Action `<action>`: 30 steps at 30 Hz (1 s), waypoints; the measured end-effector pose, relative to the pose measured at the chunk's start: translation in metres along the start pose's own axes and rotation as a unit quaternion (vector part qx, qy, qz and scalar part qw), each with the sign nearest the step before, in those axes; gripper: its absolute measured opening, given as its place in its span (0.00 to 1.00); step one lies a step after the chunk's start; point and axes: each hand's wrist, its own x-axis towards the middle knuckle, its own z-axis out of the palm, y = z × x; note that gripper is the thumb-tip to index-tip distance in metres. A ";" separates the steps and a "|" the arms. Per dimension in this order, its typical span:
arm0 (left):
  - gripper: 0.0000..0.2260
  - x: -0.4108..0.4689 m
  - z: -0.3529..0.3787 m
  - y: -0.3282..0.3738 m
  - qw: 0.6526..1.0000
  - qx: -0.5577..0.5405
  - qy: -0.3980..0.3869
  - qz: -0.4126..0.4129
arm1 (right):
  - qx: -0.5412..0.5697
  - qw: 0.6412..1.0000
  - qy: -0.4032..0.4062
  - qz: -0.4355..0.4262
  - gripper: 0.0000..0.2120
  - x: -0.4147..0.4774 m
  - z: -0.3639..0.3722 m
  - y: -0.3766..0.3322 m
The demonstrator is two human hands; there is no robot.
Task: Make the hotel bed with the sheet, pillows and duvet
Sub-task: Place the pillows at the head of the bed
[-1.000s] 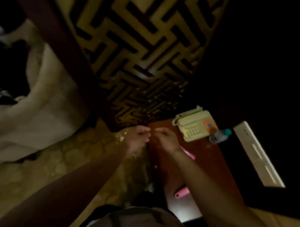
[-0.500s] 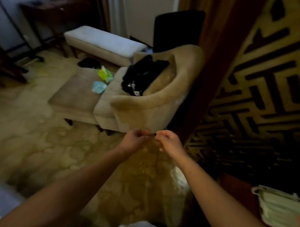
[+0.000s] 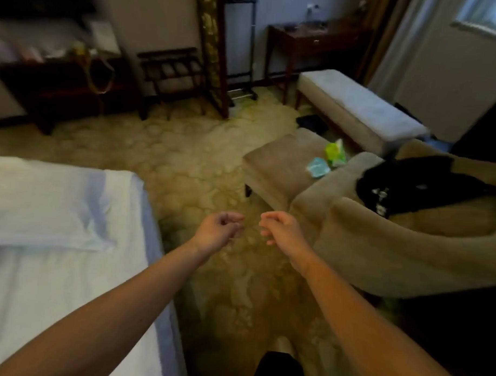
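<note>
While left hand (image 3: 218,231) and right hand (image 3: 282,231) hover over patterned beige carpet (image 3: 200,163) beside white-sheeted bed (image 3: 54,293), both grips are loosely curled, empty.

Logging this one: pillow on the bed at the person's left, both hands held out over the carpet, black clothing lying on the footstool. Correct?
Not quite. The head view shows the black clothing lying on the armchair, not on the footstool. The rest stands.

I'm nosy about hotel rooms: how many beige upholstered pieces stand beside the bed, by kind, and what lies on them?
Armchair: 1
Footstool: 1
Bench: 1
Packets on the footstool: 2
Black item on the armchair: 1
Total: 6
</note>
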 end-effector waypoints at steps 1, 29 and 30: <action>0.09 0.002 -0.015 -0.001 1.000 -0.012 0.026 -0.006 | -0.014 1.000 -0.018 -0.006 0.03 0.010 0.013 -0.006; 0.10 0.056 -0.269 -0.001 0.818 -0.202 0.536 -0.047 | -0.182 0.849 -0.472 -0.153 0.10 0.210 0.329 -0.182; 0.10 0.061 -0.282 -0.004 0.814 -0.206 0.541 -0.049 | -0.183 0.844 -0.480 -0.155 0.10 0.216 0.344 -0.186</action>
